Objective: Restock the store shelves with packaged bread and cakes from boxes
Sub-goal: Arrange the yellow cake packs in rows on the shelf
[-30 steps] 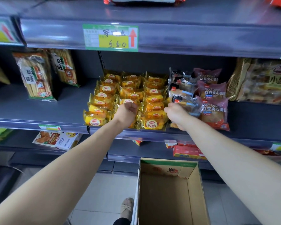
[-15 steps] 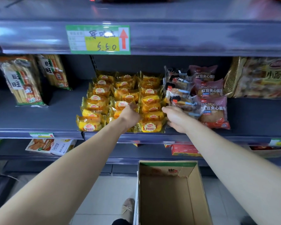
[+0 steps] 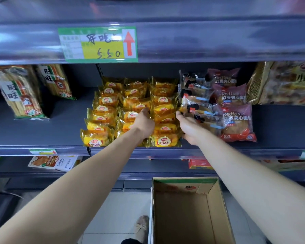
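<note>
On the middle grey metal shelf (image 3: 33, 134), front edge, centre.

- Stock: small yellow crinkly-film packets of soft bread (image 3: 102, 117), three columns running from the near lip to the far back, overlapped like tiles.
- Handling, my guess: very light, squashy inside, film slick and noisy. Rows will slide if nudged, and buns will dent if squeezed. Best taken by the sealed end fins or pushed flat-palmed from the sides, never pinched across the middle.
- Left hand (image 3: 143, 124): back toward me, fingers laid fairly straight over the middle column and resting on the packets, gripping nothing I can see.
- Right hand (image 3: 188, 127): spread wide, palm turned left, standing in the seam between the right yellow column and the clear-film buns with black print (image 3: 195, 103). Its fingertips are near or touching those. It holds nothing.
- So the yellow right column sits between my two hands, and the left column lies just left of my left hand.
- Maroon red-bean bread bags (image 3: 236, 120) stand right of the clear ones.
- Brown cardboard box (image 3: 217, 208) stands on the floor, near, under my right forearm.
</note>
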Motion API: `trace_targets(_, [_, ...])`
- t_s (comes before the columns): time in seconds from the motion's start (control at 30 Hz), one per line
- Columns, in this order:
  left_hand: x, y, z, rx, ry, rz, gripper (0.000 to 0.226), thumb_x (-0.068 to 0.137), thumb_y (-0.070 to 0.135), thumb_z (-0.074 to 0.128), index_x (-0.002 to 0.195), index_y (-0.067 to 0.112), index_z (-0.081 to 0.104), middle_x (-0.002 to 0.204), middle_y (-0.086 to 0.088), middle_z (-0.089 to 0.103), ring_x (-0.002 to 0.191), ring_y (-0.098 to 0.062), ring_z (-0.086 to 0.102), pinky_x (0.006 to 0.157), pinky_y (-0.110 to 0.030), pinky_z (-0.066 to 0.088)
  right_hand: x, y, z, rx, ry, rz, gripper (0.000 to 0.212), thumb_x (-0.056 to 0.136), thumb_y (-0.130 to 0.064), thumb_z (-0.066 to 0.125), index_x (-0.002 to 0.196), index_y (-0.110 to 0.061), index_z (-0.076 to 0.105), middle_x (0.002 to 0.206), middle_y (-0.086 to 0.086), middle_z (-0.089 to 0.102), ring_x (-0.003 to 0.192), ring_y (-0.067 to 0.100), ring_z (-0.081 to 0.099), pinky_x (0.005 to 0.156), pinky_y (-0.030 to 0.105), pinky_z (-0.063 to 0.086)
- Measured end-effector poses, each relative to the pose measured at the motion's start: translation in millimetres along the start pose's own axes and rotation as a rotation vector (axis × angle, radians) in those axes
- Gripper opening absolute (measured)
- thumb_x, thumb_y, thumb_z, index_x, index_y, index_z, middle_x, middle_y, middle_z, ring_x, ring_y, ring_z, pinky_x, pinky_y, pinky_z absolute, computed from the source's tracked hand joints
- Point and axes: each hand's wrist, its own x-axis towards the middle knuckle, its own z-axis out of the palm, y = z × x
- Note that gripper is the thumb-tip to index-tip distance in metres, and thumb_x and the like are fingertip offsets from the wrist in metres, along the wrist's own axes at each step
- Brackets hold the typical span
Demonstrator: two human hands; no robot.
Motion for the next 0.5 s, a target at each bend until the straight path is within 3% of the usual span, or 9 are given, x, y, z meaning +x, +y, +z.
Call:
trace_targets(0.07, [2, 4, 1, 0.032, -0.036, 0.021, 0.069, 0.093, -0.003, 0.043, 0.151, 0.022, 0.017, 0.153, -0.004, 0.030, 0.136, -0.025, 0.037, 0.096, -0.029, 0.049, 5, 0, 2, -0.077, 0.007, -0.011, 0.073, 0.087, -0.066, 0.038, 0.149, -0.032, 0.019, 0.155, 0.003, 0.028, 0.138, 0.028, 0.035, 0.108, 0.051, 0.037])
trace_targets(0.2, [9, 9, 3, 0.174, -0.103, -0.016, 0.070, 0.092, -0.004, 0.038, 0.152, 0.019, 0.011, 0.157, -0.007, 0.015, 0.143, -0.030, 0.022, 0.107, -0.033, 0.038, 9, -4, 3, -0.120, -0.035, 0.034, 0.071, 0.087, -0.066, 0.039, 0.143, -0.024, 0.034, 0.148, 0.006, 0.039, 0.131, 0.029, 0.043, 0.106, 0.051, 0.040])
trace_targets(0.27, [13, 12, 1, 0.222, -0.106, -0.024, 0.064, 0.092, -0.003, 0.038, 0.151, 0.013, 0.017, 0.153, -0.011, 0.025, 0.138, -0.030, 0.031, 0.105, -0.035, 0.040, 7, -8, 2, -0.118, -0.040, 0.041, 0.069, 0.089, -0.062, 0.040, 0.144, -0.021, 0.034, 0.149, 0.007, 0.038, 0.133, 0.028, 0.042, 0.108, 0.050, 0.037])
trace_targets(0.37, [20, 18, -5, 0.252, -0.028, 0.010, 0.045, 0.093, 0.000, 0.040, 0.137, 0.008, 0.040, 0.132, -0.013, 0.051, 0.109, -0.026, 0.054, 0.080, -0.028, 0.050, 9, -13, 2, -0.187, 0.015, -0.004, 0.065, 0.095, -0.055, 0.035, 0.147, -0.017, 0.028, 0.149, 0.009, 0.037, 0.134, 0.029, 0.038, 0.108, 0.041, 0.036])
trace_targets(0.43, [28, 21, -7, 0.277, 0.030, 0.017, 0.043, 0.092, 0.004, 0.043, 0.135, 0.009, 0.044, 0.129, -0.012, 0.054, 0.115, -0.028, 0.052, 0.090, -0.034, 0.051, 11, -19, 4, -0.306, 0.137, -0.086, 0.060, 0.099, -0.049, 0.030, 0.148, -0.015, 0.026, 0.146, 0.011, 0.039, 0.132, 0.030, 0.040, 0.101, 0.035, 0.039])
trace_targets(0.5, [37, 23, -6, 0.361, 0.029, -0.020, 0.043, 0.093, 0.009, 0.042, 0.137, 0.009, 0.042, 0.135, -0.015, 0.049, 0.132, -0.035, 0.038, 0.107, -0.044, 0.039, 13, -25, 8, -0.374, 0.220, -0.158, 0.055, 0.101, -0.045, 0.027, 0.147, -0.014, 0.028, 0.145, 0.012, 0.040, 0.132, 0.031, 0.039, 0.101, 0.037, 0.039])
